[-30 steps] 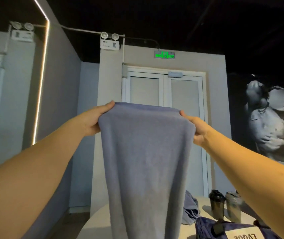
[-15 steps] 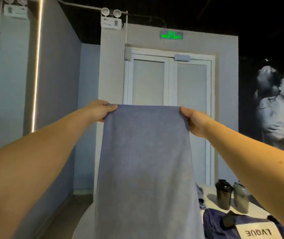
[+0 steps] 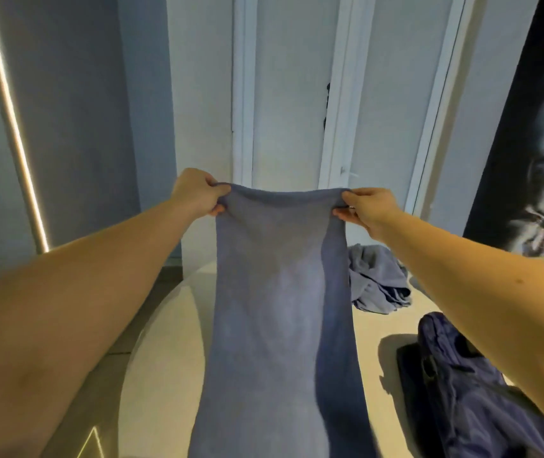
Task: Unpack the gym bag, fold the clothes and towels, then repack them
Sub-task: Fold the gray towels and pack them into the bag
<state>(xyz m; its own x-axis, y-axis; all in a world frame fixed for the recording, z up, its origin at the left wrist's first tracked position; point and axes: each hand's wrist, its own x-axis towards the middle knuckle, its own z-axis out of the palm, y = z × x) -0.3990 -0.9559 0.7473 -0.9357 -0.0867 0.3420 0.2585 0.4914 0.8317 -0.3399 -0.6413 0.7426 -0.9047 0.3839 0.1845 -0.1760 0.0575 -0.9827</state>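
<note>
We pinch the blue towel's [image 3: 280,309] top corners with left hand [image 3: 196,193] and right hand [image 3: 368,208]; gym bag [image 3: 469,391] lies at four o'clock on the table [image 3: 165,358].

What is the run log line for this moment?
left hand: grips towel corner | right hand: grips other corner | towel: hanging | gym bag: on table

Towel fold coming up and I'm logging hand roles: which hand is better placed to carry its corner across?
Probably the left hand. Both hands pinch the towel at its top corners, but the right hand reaches over the gym bag and crumpled cloth; the left's side is open table.
</note>
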